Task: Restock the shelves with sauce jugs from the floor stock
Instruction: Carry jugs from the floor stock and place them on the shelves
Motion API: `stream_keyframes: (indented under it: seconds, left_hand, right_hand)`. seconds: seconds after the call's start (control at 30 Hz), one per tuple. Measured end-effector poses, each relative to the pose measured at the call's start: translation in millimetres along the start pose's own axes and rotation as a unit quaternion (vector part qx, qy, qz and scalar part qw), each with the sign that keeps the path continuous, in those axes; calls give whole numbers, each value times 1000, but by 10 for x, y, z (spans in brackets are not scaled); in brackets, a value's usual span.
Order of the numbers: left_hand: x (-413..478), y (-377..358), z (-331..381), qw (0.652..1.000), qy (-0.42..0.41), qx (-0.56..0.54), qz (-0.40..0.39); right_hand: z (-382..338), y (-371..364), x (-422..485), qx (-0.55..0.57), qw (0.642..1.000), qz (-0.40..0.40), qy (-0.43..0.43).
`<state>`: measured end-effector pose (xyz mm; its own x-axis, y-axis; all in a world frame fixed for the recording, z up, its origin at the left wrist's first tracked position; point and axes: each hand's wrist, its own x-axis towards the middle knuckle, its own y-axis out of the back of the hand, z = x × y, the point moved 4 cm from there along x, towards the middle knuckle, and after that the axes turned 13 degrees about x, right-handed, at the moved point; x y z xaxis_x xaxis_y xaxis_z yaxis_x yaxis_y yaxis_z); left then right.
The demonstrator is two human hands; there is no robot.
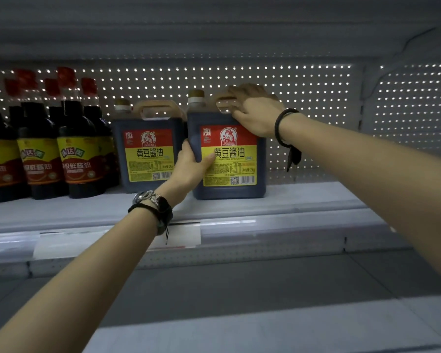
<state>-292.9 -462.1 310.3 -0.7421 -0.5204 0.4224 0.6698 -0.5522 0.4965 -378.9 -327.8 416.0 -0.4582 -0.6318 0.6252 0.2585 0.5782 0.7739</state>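
- A sauce jug (229,159), dark with a red and yellow label, is standing upright on the shelf (303,200). Its base is sitting near the front edge and its label is facing outward.
- The right hand (255,113) is reaching over the top of this jug, with its fingers curling round the tan handle and grasping it.
- The left hand (191,166) is gripping the jug's left front corner. The thumb is pressing on the yellow part of the label, while the other fingers are wrapping round the left side, out of sight.
- A second jug (148,151) of the same kind is standing just beside it on the left, set a little further back.
- A group of dark bottles (79,154) with red caps is filling the left end of the same shelf.
- A perforated back panel (290,98) is letting light through its holes behind the jugs.
- A dark bracelet (281,126) is circling the right wrist, and a watch (145,196) with black cords is sitting on the left wrist.
- A price strip (239,233) is running along the shelf's front edge.
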Motion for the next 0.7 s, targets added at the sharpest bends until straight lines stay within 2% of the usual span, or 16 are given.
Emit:
stream_keyframes:
  seconds: [0.1, 0.2, 0.37, 0.5, 0.63, 0.7]
  left_hand:
    - [-139, -75, 49, 999, 16, 41, 18]
    - [-307, -140, 127, 994, 29, 93, 39]
    - [-640, -313, 305, 983, -11, 183, -1]
    - [-975, -582, 518, 958, -93, 268, -48]
    - [-1317, -878, 836, 926, -159, 334, -69]
    - [-1493, -1055, 1013, 894, -173, 401, -106]
  right_hand:
    - [8, 38, -217, -17, 1000, 8, -17]
    - [51, 14, -456, -58, 998, -20, 3]
    - [171, 60, -930, -146, 986, -68, 35]
    - [258, 206, -1390, -195, 972, -126, 29]
    - [293, 392, -1942, -184, 977, -95, 54]
    - [359, 484, -2220, -170, 978, -115, 35]
